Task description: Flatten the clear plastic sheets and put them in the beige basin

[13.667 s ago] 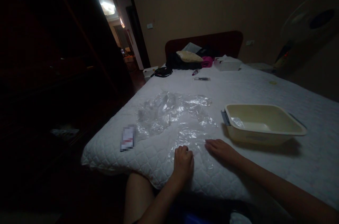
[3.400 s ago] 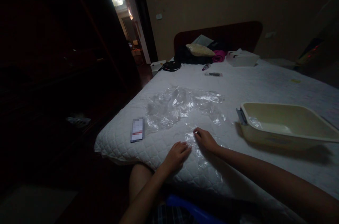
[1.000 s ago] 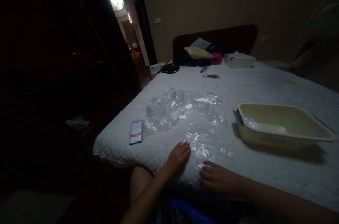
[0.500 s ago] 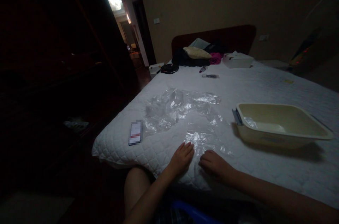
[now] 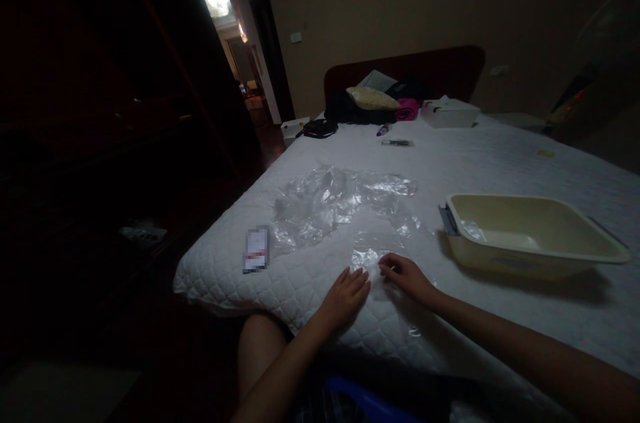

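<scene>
My left hand (image 5: 346,296) lies flat on the white quilted bed, fingers stretched out, at the near left edge of a clear plastic bag (image 5: 366,256). Close beside it on the right, my right hand (image 5: 407,278) pinches the bag between thumb and fingers. Part of the bag's film hangs under and below that hand toward the bed's near edge. Beyond my hands, more crumpled clear plastic bags (image 5: 313,210) spread over the quilt; where one ends and another begins is hard to make out.
A cream plastic bin (image 5: 530,263) with grey handles stands at right, some clear plastic inside. A blurred-out phone-like rectangle (image 5: 257,250) lies left. Farther back are a small packaged item (image 5: 397,143), a black bag (image 5: 320,129), a white box (image 5: 449,114) and a pillow (image 5: 373,98).
My right hand has moved up and away from me, from a closed pose near the bed's edge to a pinch on the film. The near film has shifted; my left hand stays almost still.
</scene>
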`<state>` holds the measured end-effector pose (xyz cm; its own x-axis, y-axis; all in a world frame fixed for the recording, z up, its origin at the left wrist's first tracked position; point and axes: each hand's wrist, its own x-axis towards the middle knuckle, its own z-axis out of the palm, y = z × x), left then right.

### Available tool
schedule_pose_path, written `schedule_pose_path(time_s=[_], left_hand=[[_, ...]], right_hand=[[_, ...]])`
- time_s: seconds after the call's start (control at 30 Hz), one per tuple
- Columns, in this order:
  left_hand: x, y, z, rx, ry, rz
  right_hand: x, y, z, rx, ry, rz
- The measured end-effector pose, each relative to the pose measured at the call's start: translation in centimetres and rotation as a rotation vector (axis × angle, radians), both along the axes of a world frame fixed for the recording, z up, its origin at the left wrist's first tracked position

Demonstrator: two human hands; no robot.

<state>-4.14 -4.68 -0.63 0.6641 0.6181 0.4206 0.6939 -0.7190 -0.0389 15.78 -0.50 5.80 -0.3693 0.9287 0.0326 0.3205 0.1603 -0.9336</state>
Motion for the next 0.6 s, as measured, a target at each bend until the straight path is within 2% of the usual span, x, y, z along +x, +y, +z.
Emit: schedule_pose_path(time_s=[0.13, 0.3, 0.53, 0.6], left_hand=[[-0.1, 0.0, 0.2, 0.016, 0.012, 0.006], [0.1, 0.1, 0.6, 0.072, 0.013, -0.048], [0.2, 0.5, -0.4, 0.021, 0.033, -0.118], [0.1, 0.5, -0.6, 0.020, 0.031, -0.123]], right_hand=[[-0.1, 0.3, 0.2, -0.105, 0.042, -0.013], [0.1, -0.4, 0.0, -0.207, 0.071, 0.056], [0.7, -1.5, -1.1, -0.375, 0.136, 0.036], [0.8, -1.5, -1.0, -0.342, 0.120, 0.048]])
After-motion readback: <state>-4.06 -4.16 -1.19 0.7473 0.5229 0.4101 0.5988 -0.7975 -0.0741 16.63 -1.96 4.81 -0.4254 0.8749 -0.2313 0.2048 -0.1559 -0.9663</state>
